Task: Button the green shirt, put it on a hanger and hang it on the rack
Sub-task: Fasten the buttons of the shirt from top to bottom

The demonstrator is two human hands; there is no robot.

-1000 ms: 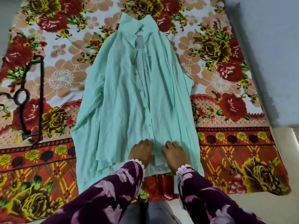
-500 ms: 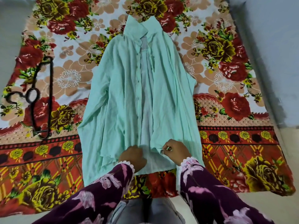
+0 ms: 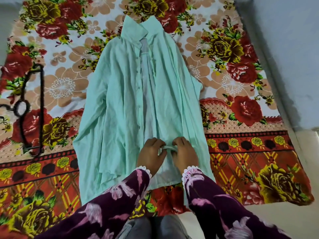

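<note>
The green shirt lies flat on the flowered bedsheet, collar at the far end, its front open along the middle with small dark buttons down the left placket. My left hand and my right hand meet near the lower hem at the middle. Both pinch the two front edges of the shirt and bring them together. A black hanger rests on the sheet at the far left, apart from the shirt.
A pale wall runs along the right side of the bed. The bed's near edge and a strip of light floor show at the bottom right. No rack is in view.
Both hands have moved a little up the shirt and closer together, drawing the two front edges to meet at the middle. The view has shifted slightly.
</note>
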